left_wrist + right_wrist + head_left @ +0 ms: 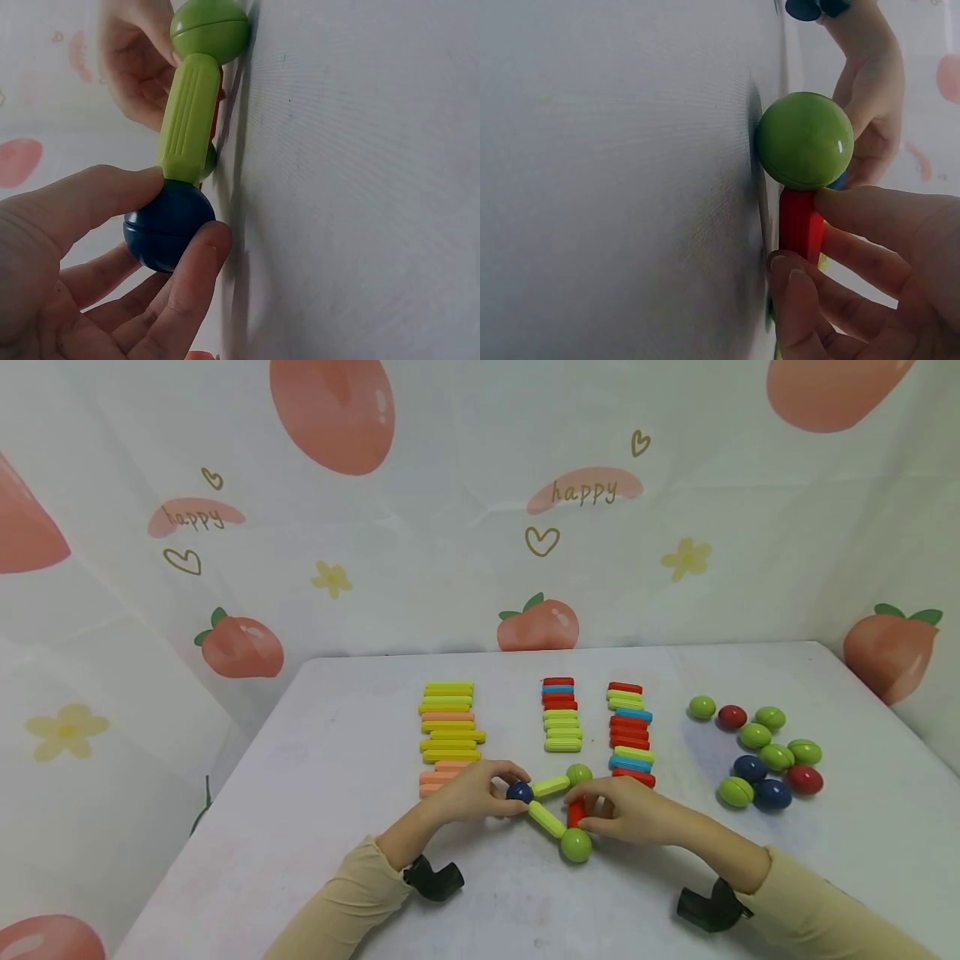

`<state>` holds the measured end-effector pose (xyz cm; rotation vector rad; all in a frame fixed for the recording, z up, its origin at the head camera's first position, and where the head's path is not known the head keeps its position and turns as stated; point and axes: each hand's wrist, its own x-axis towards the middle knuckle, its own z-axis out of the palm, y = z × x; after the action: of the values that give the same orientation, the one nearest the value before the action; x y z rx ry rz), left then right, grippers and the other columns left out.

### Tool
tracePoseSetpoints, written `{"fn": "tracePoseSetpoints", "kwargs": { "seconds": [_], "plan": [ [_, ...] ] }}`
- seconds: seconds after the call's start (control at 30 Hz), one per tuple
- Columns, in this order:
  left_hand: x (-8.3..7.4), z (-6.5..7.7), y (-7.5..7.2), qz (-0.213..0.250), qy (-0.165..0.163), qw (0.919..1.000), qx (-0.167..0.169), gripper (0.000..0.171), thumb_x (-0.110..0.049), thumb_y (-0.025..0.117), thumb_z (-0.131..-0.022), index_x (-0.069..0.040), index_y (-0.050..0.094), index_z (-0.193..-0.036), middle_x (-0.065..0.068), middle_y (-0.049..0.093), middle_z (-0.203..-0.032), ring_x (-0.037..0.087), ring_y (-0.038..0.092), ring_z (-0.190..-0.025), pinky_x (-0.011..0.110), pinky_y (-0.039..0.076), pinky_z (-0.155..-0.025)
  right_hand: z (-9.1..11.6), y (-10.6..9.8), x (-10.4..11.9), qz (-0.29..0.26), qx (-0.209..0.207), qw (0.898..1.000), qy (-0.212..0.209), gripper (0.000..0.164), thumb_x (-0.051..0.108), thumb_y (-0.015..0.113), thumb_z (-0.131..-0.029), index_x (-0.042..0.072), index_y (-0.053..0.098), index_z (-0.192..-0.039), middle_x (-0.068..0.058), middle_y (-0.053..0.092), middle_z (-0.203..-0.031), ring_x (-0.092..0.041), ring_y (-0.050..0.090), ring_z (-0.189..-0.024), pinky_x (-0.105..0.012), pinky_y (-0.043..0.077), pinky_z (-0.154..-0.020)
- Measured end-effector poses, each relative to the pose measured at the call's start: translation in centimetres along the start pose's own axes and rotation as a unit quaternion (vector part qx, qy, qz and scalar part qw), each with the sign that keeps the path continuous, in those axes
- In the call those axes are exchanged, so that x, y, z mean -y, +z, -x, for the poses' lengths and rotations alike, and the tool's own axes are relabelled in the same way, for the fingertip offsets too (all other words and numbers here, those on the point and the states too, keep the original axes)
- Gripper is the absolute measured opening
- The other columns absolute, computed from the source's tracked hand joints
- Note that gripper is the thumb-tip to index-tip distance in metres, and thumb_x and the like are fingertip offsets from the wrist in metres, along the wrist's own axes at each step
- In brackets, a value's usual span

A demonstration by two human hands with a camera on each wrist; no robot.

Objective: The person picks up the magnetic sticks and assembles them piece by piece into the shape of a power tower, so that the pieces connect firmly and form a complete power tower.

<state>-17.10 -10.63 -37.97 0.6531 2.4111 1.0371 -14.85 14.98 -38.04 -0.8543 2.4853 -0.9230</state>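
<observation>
A triangle of balls and rods lies on the table between the hands. At its left corner my left hand (480,792) pinches a dark blue ball (169,226) between thumb and fingers. Two light green rods (546,819) run from that ball to a near green ball (576,845) and a far green ball (579,774). Along the right side is a red rod (801,226), which my right hand (630,810) grips with thumb and fingers. In the right wrist view the red rod meets the near green ball; its other end is hidden by fingers.
Behind the left hand lies a column of yellow and orange rods (450,727). Two columns of short red, blue and green rods (561,714) lie at the middle back. Several loose green, red and blue balls (772,793) sit at the right. A printed cloth (420,527) hangs behind the table.
</observation>
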Motion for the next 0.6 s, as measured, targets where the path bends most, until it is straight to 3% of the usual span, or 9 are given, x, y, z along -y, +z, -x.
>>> {"fn": "tracePoseSetpoints", "kwargs": {
  "seconds": [0.33,0.6],
  "plan": [
    [0.3,-0.1,0.2,0.024,-0.007,0.9997,0.008,0.032,-0.017,0.068,-0.085,-0.01,0.061,-0.115,0.012,0.061,-0.113,0.009,0.051,-0.068,0.017,0.042,-0.057,0.1,-0.4,0.2,-0.002,-0.006,1.0,-0.006,0.032,0.021,0.067,-0.085,0.009,0.062,-0.114,0.005,0.058,-0.083,-0.002,0.049,-0.064,-0.017,0.046,-0.057],
    [0.5,0.0,0.2,0.016,-0.001,0.9999,-0.006,0.033,-0.017,0.069,-0.084,-0.007,0.06,-0.114,0.013,0.063,-0.114,0.01,0.05,-0.07,0.016,0.042,-0.058,-0.2,-1.1,-0.1,0.002,0.001,1.0,0.005,0.032,0.026,0.066,-0.086,0.011,0.062,-0.114,0.004,0.06,-0.086,-0.005,0.051,-0.07,-0.018,0.047,-0.06]
  ]
}}
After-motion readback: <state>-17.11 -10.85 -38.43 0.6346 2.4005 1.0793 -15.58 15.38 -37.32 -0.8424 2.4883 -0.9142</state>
